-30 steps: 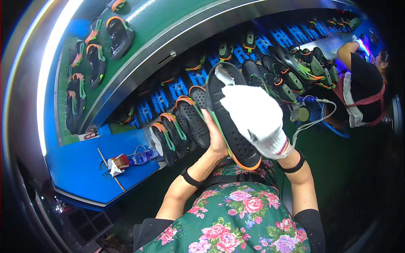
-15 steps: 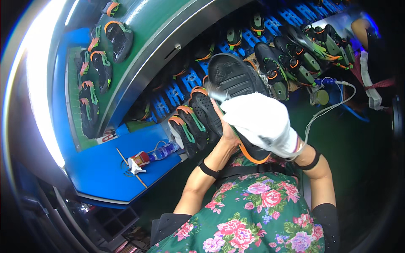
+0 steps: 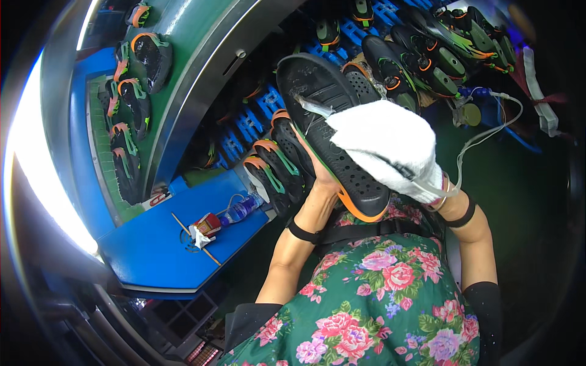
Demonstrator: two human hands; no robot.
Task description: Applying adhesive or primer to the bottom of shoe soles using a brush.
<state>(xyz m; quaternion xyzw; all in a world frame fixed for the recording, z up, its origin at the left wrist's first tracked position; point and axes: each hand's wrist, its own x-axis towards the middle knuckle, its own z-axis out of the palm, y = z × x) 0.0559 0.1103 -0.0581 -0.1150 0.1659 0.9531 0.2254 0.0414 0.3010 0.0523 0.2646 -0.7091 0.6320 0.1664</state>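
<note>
Black sole (image 3: 326,131): tilted above the floral apron (image 3: 360,293), between both hands.
Left hand (image 3: 323,174): bare, clasped on the sole's left edge.
Right hand (image 3: 390,143): white-gloved, closed on a pale brush (image 3: 314,108), its tip over the upper sole.
Blue table (image 3: 152,250): at left, bearing 1 clear bottle (image 3: 242,208) beside a red container (image 3: 208,224).

The right hand (image 3: 386,143) is white-gloved, the apron (image 3: 372,293) floral.
</note>
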